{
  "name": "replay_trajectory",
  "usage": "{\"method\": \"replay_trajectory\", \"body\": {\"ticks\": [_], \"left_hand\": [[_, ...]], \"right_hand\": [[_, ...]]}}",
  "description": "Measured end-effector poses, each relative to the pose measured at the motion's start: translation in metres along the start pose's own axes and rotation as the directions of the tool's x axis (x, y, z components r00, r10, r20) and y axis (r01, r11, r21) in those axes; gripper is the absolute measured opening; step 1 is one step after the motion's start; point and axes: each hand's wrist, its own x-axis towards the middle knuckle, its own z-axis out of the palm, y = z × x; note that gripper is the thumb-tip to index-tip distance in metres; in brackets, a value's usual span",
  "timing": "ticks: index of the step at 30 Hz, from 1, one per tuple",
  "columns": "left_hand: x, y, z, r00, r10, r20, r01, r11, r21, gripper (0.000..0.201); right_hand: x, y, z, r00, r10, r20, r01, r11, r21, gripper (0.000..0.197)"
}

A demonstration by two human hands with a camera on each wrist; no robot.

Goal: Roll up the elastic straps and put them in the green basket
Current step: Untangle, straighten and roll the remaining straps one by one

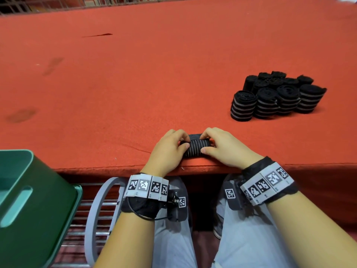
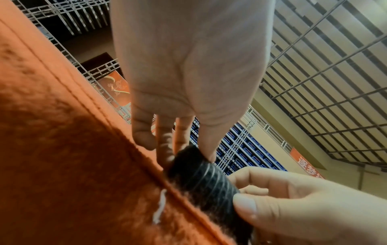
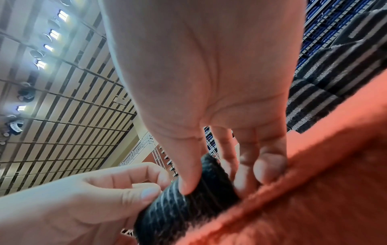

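A black elastic strap [image 1: 197, 148] with thin grey stripes lies as a roll near the front edge of the red table [image 1: 135, 84]. My left hand [image 1: 170, 146] pinches its left end and my right hand [image 1: 218, 145] pinches its right end, thumbs on the near side. The left wrist view shows the strap [image 2: 207, 184] held against the cloth, and the right wrist view shows the strap [image 3: 188, 207] between thumb and fingers. The green basket [image 1: 29, 209] stands at the lower left, beside the table's front edge. A cluster of rolled straps [image 1: 278, 95] stands upright at the right.
Red felt covers the table. A grey wire rack with a round frame [image 1: 96, 215] sits below the table edge, next to the basket. The person's knees in light trousers [image 1: 173, 238] are under the table. A metal grid fence [image 1: 58, 4] runs along the far edge.
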Motion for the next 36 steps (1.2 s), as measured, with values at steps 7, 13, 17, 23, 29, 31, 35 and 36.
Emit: {"method": "replay_trajectory", "body": {"ticks": [7,13,17,23,29,31,35,36], "left_hand": [[0.003,-0.005,0.001,1.000,-0.010,0.025,0.009,0.999,0.041,0.038],[0.011,-0.007,-0.002,0.997,-0.016,0.073,0.012,0.998,0.056,0.035],[0.016,-0.006,-0.002,0.995,-0.026,0.096,0.017,0.995,0.093,0.032],[0.027,-0.006,-0.002,0.985,-0.081,0.153,0.063,0.991,0.117,0.032],[0.042,-0.007,-0.002,0.972,-0.134,0.192,0.109,0.985,0.135,0.034],[0.047,-0.008,-0.001,0.969,-0.154,0.191,0.133,0.984,0.121,0.035],[0.055,-0.010,0.002,0.965,-0.206,0.166,0.192,0.977,0.093,0.034],[0.056,-0.008,0.002,0.963,-0.222,0.151,0.211,0.974,0.085,0.032]], "right_hand": [[0.007,-0.002,0.003,0.998,0.021,-0.063,-0.021,1.000,0.006,0.033],[0.009,0.001,0.005,0.999,-0.002,-0.039,0.001,1.000,-0.009,0.037],[0.014,0.002,0.004,0.999,-0.016,-0.034,0.016,1.000,-0.014,0.039],[0.026,0.003,-0.001,1.000,0.015,0.021,-0.014,0.999,-0.038,0.040],[0.043,0.005,-0.003,0.986,0.116,0.123,-0.115,0.993,-0.022,0.037],[0.048,0.006,-0.003,0.982,0.130,0.138,-0.132,0.991,0.000,0.032],[0.058,0.009,-0.002,0.966,0.181,0.185,-0.199,0.976,0.087,0.028],[0.060,0.008,-0.002,0.960,0.196,0.199,-0.218,0.971,0.098,0.027]]}}
